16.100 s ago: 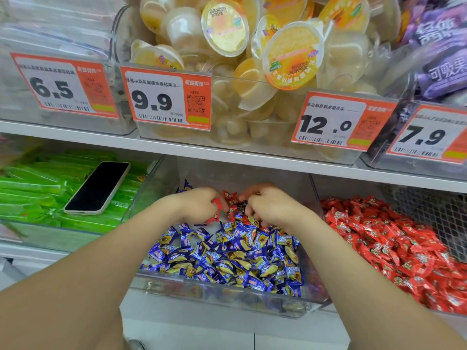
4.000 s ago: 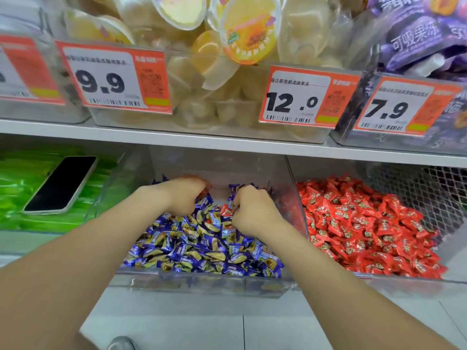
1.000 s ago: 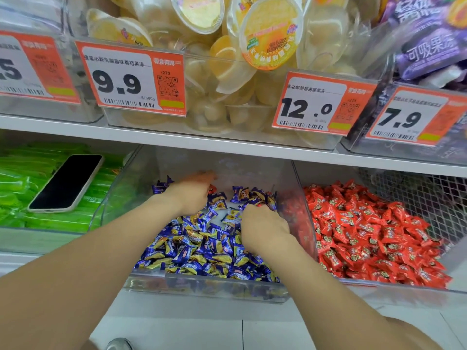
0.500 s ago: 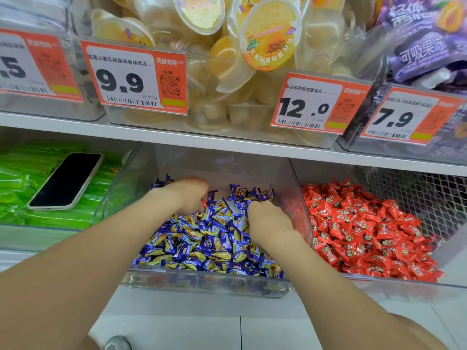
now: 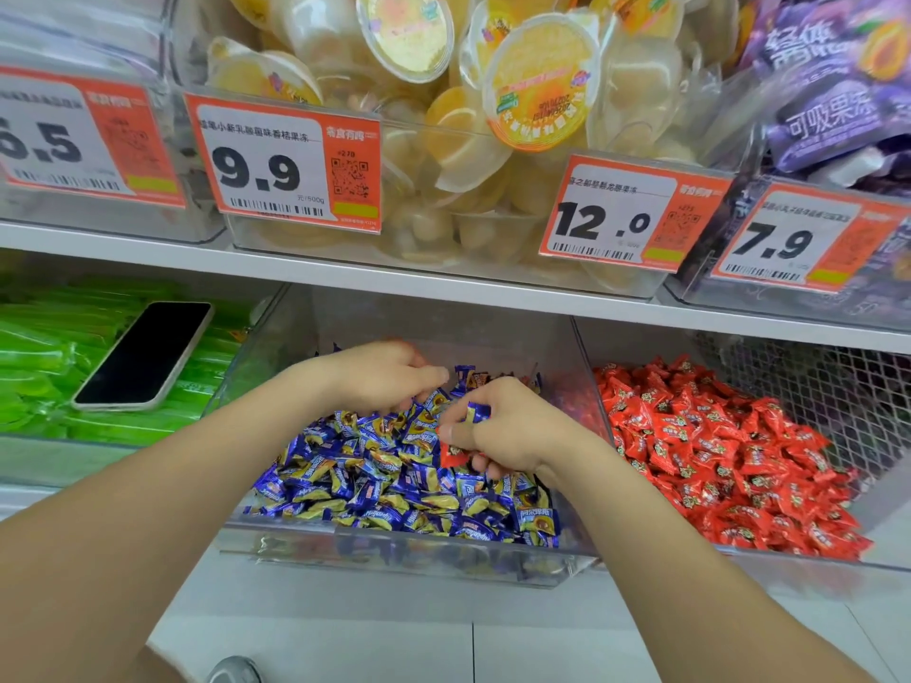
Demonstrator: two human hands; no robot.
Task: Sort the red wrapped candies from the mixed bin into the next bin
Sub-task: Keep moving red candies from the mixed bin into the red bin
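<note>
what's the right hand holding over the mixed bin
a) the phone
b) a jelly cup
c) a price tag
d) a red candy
d: the right hand pinches a red candy above the blue candies in the mixed bin, while the phone lies on the green packs.

bare l hand (image 5: 382,379), r hand (image 5: 508,431), forearms (image 5: 148,495)

The right hand (image 5: 512,431) pinches a candy (image 5: 453,453) in the mixed bin (image 5: 394,549). The left hand (image 5: 384,377) is just behind the grip, to its left. The next bin (image 5: 788,559) sits right of the grip. A phone (image 5: 143,354) lies well off to the left.
</note>
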